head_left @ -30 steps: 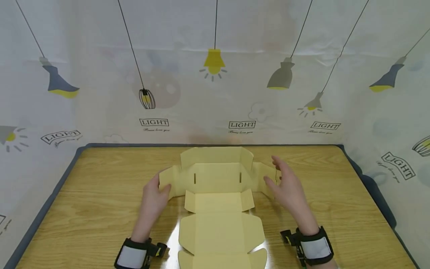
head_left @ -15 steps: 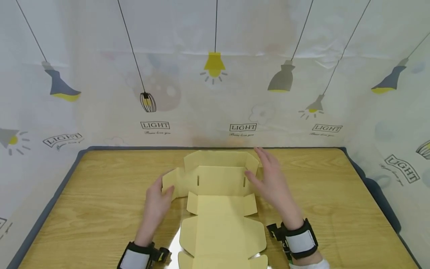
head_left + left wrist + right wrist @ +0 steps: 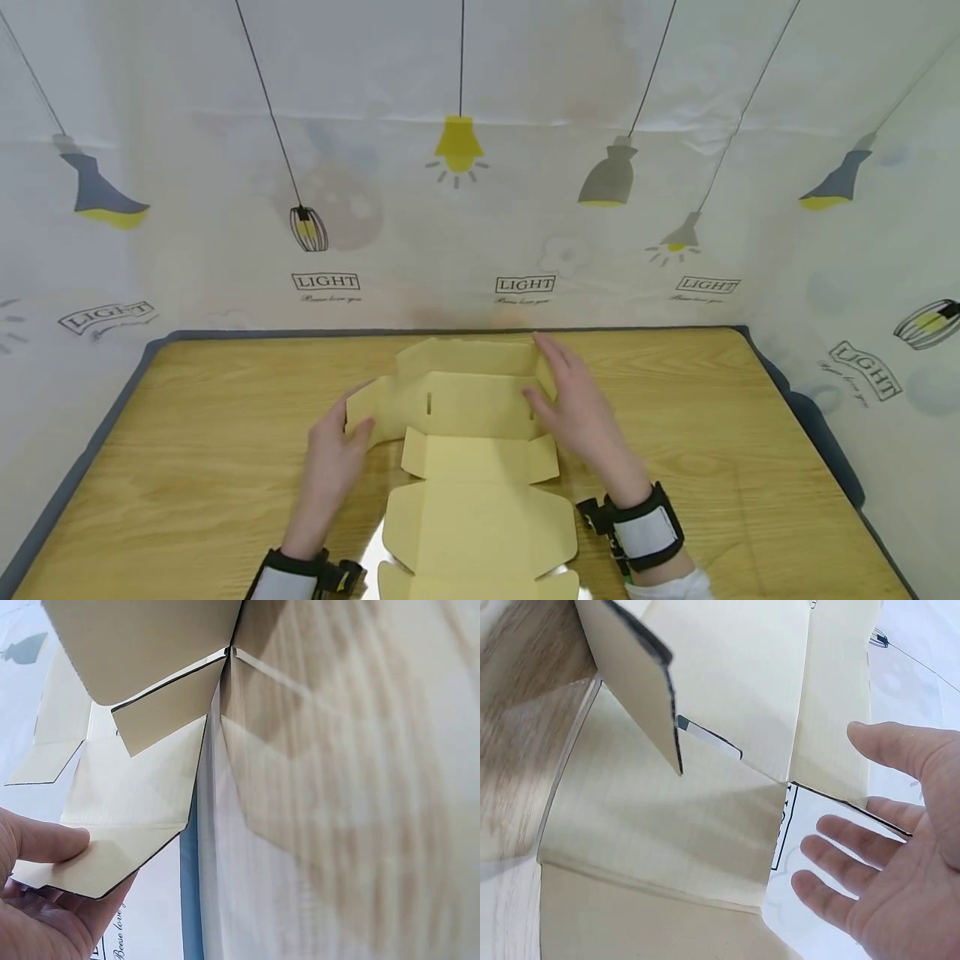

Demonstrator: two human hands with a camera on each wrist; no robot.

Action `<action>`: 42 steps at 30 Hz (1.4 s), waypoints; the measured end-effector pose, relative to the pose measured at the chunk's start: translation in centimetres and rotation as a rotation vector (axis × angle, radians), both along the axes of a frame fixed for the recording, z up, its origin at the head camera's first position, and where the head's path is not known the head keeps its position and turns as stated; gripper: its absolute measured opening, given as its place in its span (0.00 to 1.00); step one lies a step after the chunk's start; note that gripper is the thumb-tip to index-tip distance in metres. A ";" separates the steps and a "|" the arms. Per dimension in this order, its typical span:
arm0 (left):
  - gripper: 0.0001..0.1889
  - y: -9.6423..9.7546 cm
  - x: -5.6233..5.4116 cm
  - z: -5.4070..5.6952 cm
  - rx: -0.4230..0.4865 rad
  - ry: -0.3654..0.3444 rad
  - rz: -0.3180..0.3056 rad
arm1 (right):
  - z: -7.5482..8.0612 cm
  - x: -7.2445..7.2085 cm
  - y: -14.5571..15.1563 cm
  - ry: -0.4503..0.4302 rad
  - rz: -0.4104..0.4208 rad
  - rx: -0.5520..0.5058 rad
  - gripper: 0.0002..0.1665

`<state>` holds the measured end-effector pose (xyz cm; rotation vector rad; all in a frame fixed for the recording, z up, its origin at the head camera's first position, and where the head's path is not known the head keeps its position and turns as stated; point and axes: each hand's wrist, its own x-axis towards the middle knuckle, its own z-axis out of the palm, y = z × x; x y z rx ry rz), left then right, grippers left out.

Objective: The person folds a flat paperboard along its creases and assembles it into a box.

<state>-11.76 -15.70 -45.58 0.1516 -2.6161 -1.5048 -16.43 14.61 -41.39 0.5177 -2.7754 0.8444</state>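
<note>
- Midway between the left and right edges of the surface point(image 3: 225, 467), what's there?

- Pale yellow cardboard point(image 3: 476, 525), creased, part folded, running from close to the far edge back toward the person and out the bottom of the head view

- Far end flat?

- Nope, far panel point(image 3: 480, 406) stands up, narrow slot point(image 3: 429, 403) by its left fold, long strip point(image 3: 472, 358) above it. Nearer panels lie lower, small side flaps point(image 3: 414, 452) sticking up

- Hands?

- Left hand point(image 3: 333, 450) pinches the end of the left wing point(image 3: 378, 408), thumb on the inner face, fingers behind

- Right hand point(image 3: 577, 412)?

- At the cardboard's far right corner, thumb and fingers well apart, strip's end flap point(image 3: 546, 379) between them. Nothing gripped that I can see; touching the card or not, can't tell

- Extras?

- Black strap on each wrist, left strap point(image 3: 291, 571), right strap point(image 3: 647, 533), white sleeve point(image 3: 671, 585) on the right, lamp-print backdrop point(image 3: 408, 225) beyond the far edge
</note>
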 end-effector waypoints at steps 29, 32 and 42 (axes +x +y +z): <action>0.23 0.1 -0.2 -0.1 -0.031 0.028 -0.018 | -0.1 0.4 -0.2 0.181 0.010 -0.048 0.23; 0.23 0.0 -0.2 -0.2 -0.049 0.021 -0.026 | -0.2 0.5 -0.2 0.190 0.012 -0.050 0.19; 0.24 -0.2 -0.1 -0.4 -0.068 0.053 -0.031 | -0.1 1.0 -0.4 0.171 0.053 -0.027 0.14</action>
